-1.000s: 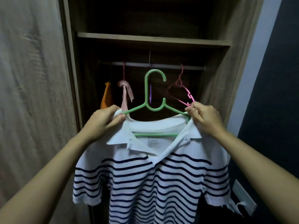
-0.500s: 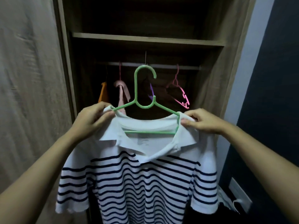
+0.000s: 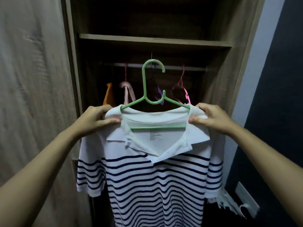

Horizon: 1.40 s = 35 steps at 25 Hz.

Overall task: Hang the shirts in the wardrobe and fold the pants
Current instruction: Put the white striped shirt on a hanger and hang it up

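The striped shirt sits on the green hanger. It is held up in front of the open wardrobe, nearer than the rail. The left grip pinches the shirt's left shoulder. The right grip pinches its right shoulder. Both have fingers curled on the cloth over the hanger's ends.

To do this step well, lift the hook a bit above the rail and push it far. Then let it drop on a bare part, left of the pink hanger. Keep both sides level so the shirt does not slip off.

The hanger's long bar runs left to right. The shirt hangs straight down from it, with its collar facing the person. The hook points up, with its open side to the right. It looks level with the rail, but I think it is not on it yet.
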Each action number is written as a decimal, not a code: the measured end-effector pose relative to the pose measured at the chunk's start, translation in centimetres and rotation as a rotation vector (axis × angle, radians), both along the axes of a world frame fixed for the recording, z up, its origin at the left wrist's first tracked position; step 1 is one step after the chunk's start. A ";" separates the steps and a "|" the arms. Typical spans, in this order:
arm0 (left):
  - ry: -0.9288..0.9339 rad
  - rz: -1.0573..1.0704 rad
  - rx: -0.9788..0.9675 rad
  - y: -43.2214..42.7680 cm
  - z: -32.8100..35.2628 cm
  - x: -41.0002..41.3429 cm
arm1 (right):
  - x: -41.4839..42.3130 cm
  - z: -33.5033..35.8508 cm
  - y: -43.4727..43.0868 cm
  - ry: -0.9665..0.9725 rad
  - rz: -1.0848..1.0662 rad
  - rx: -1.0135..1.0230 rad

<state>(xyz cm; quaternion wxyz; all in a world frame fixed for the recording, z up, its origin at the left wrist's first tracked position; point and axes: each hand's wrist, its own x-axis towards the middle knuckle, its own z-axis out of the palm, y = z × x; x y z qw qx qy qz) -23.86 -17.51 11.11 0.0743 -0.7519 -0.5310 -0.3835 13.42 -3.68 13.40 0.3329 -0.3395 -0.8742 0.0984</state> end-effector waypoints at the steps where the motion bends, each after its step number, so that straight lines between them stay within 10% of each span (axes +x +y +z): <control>1: 0.019 0.006 -0.023 0.0 0.3 0.0 | -0.1 0.1 0.1 0.043 -0.027 -0.020; 12: -0.070 0.089 -0.049 -1.1 -1.9 -0.5 | -3.4 1.2 -2.0 -0.133 -0.180 0.306; 18: 0.071 0.248 0.021 -2.1 -5.0 1.2 | -13.3 -3.8 -7.3 0.122 0.179 -0.701; 28: 0.037 0.449 -0.171 -5.5 -5.6 11.7 | -15.1 -5.6 -8.1 0.407 0.173 -0.804; 35: -0.716 0.366 -0.153 -4.4 -6.3 14.2 | -14.1 -8.3 -5.3 0.559 0.038 -0.742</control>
